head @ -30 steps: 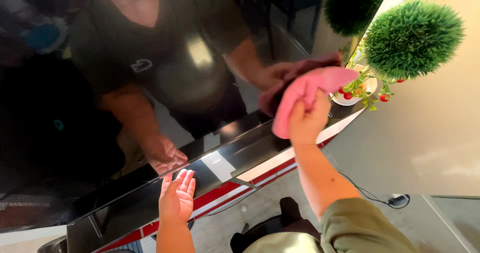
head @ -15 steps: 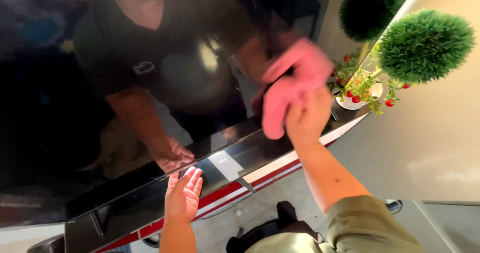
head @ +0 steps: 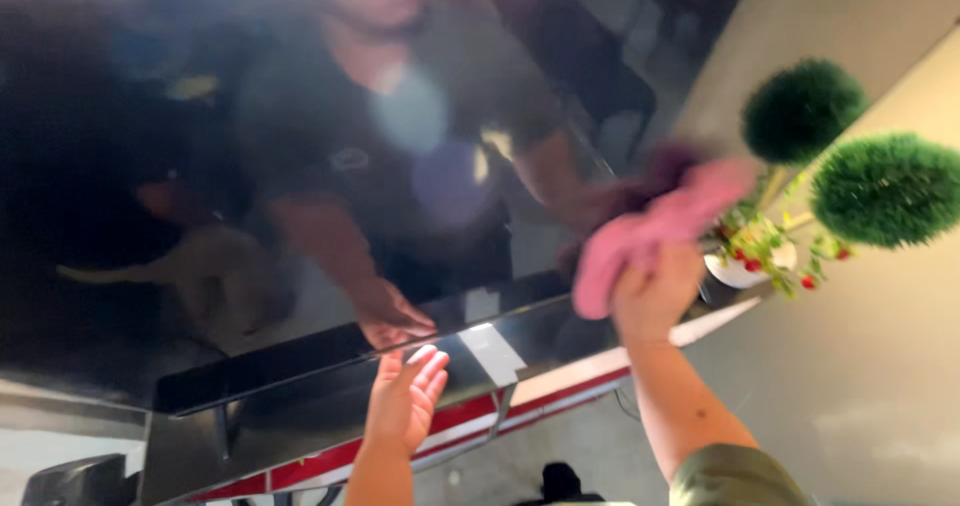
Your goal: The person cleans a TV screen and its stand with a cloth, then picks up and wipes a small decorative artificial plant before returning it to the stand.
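1. My right hand (head: 655,301) is closed around a bunched pink cloth (head: 650,234), pressed against the dark glossy screen (head: 300,166) near its lower right corner. Against the frame a second ago, the cloth has slid a little left and down along the glass; it is blurred, so I judge it mid-stroke.
2. My left hand (head: 405,401) is open, fingers spread, palm flat at the screen's bottom edge, just above the red-and-white stand (head: 560,391). It has hardly shifted, so I read it as bracing.
3. The view has tipped: more of the screen fills the far side now, and the round green topiary plant (head: 885,188) with its white pot (head: 740,268) sits further right, close beside the cloth.
4. The glass shows only reflections; I cannot tell which parts are wiped. My judgement is that the lower right corner is the area being worked.
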